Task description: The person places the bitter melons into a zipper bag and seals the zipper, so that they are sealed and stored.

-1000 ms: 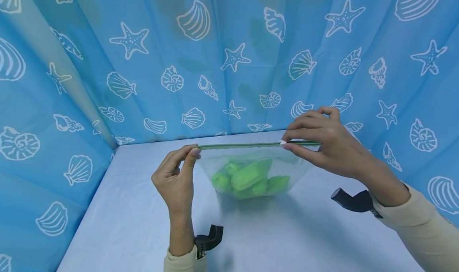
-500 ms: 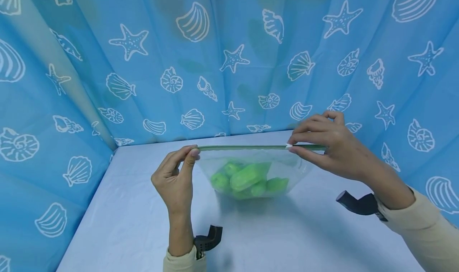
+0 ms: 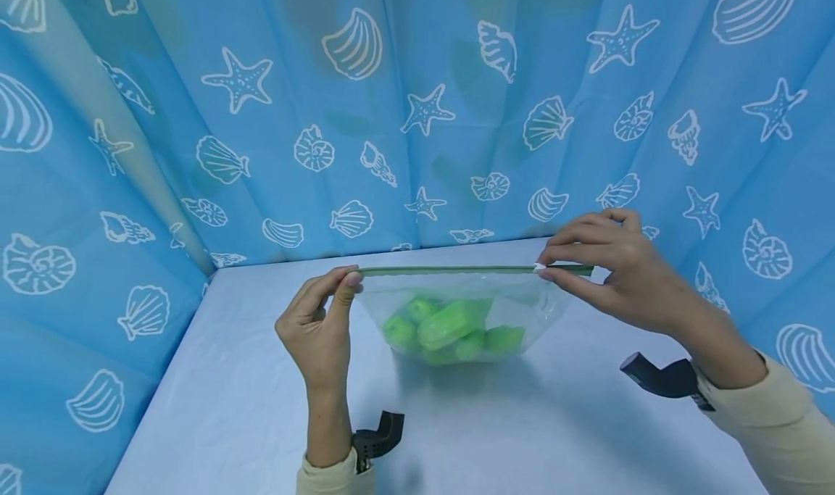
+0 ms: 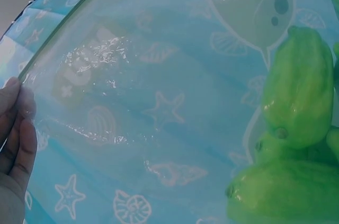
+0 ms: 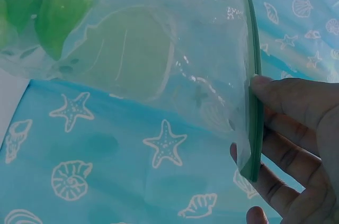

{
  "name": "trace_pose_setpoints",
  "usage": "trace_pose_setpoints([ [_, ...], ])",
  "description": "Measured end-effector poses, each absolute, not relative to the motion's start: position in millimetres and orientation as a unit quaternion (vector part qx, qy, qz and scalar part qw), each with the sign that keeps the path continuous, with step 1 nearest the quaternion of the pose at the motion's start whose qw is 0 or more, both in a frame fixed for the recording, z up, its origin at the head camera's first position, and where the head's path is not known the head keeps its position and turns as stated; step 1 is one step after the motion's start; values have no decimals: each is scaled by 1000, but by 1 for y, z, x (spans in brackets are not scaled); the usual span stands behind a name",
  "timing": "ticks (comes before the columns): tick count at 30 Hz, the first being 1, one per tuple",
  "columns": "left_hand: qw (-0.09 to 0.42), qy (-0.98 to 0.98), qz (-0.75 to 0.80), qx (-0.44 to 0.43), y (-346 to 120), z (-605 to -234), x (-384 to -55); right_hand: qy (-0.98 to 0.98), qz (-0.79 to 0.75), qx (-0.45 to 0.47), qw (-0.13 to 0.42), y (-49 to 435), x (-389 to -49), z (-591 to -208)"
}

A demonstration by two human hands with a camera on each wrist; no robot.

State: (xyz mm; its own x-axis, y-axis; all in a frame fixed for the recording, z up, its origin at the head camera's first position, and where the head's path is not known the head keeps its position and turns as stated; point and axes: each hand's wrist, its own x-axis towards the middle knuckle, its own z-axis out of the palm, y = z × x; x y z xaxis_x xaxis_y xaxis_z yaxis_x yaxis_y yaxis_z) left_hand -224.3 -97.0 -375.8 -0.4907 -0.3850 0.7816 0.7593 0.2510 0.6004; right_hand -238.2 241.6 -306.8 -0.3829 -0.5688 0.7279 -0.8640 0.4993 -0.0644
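Note:
A clear zip bag [image 3: 546,308] with a green zip strip [image 3: 443,270] stands on the table, holding several ribbed green fruits or vegetables [image 3: 450,325] whose exact kind I cannot tell. At the strip's left end my left hand [image 3: 322,321] pinches the top corner between thumb and fingers. Toward the right end, my right hand [image 3: 629,281] pinches the small white slider [image 3: 538,268] on the strip. The strip is stretched taut between both hands. In the right wrist view the thumb [image 5: 280,91] lies on the strip, with other fingers behind it; the slider is mostly hidden there.
A white cloth covers the table [image 3: 241,393]. Behind and beside it hangs a blue curtain [image 3: 365,118] printed with shells and starfish. Each wrist bears a black camera mount, one by the left sleeve [image 3: 335,477] and one by the right sleeve [image 3: 763,404].
My right hand has moved to the right along the strip, and the white slider has travelled with it. The left hand has stayed at its corner.

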Motion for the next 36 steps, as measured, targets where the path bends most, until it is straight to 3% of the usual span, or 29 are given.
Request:
trace_pose_setpoints([
  [36,493,-624,-590,-138,-108,-381,-230,-819,212,421,328,265,-236,-316],
])
